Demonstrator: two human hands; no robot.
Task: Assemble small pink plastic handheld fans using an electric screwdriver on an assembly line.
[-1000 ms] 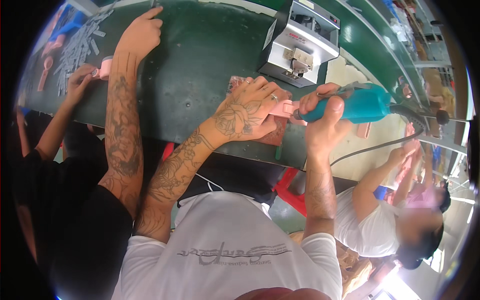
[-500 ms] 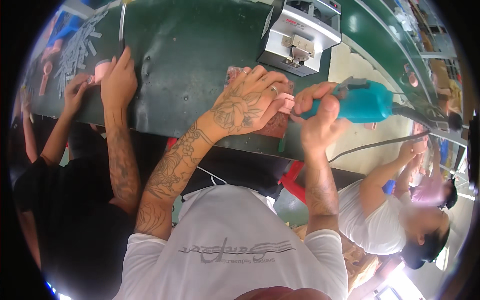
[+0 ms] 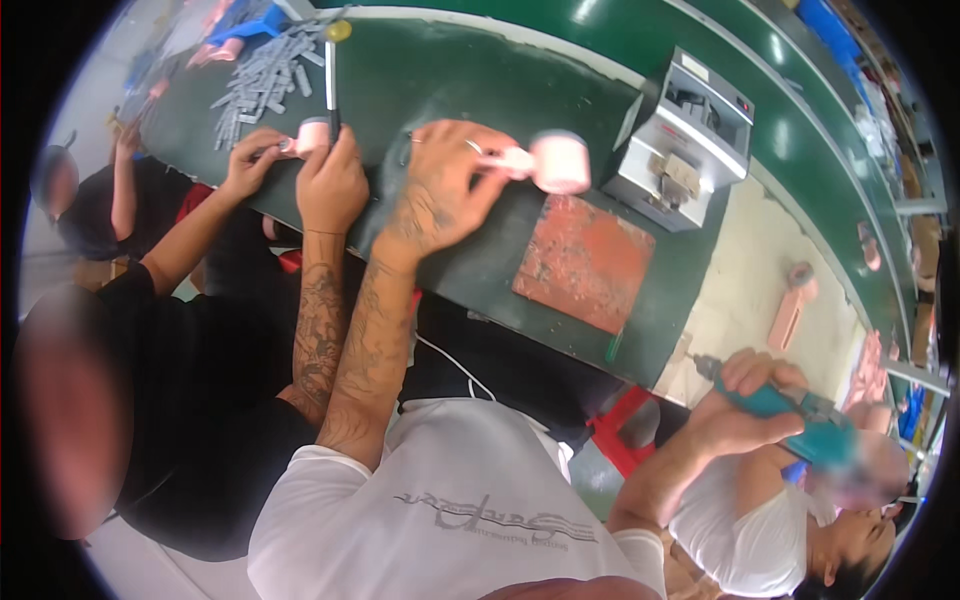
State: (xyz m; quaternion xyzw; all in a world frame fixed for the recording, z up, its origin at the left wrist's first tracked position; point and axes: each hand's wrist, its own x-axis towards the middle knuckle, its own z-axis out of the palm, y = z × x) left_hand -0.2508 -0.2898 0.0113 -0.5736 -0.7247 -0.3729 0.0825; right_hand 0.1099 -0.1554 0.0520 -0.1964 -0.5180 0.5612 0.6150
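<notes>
My left hand (image 3: pixel 435 190) is closed on the handle of a pink plastic part (image 3: pixel 560 163) with a round, cup-shaped head. The part is held up left of the worn red mat (image 3: pixel 585 262), its head pointing right. My right hand (image 3: pixel 745 405) is wrapped round a teal electric screwdriver (image 3: pixel 822 442), well apart from the part. The tool's metal tip (image 3: pixel 706 366) points up and left, near the bench's front edge. Some of its rear end is blurred.
A silver box-shaped machine (image 3: pixel 690 140) stands behind the mat. Another pink part (image 3: pixel 790 310) lies on a cream sheet (image 3: pixel 740 270) at right. To my left, a co-worker's hands (image 3: pixel 332 190) hold a pink part and a black-handled tool beside piled grey strips (image 3: pixel 265 80).
My hands have come apart from over the red mat. The left has carried the pink part left; the right has drawn the screwdriver off it, right and nearer me. The view has turned.
</notes>
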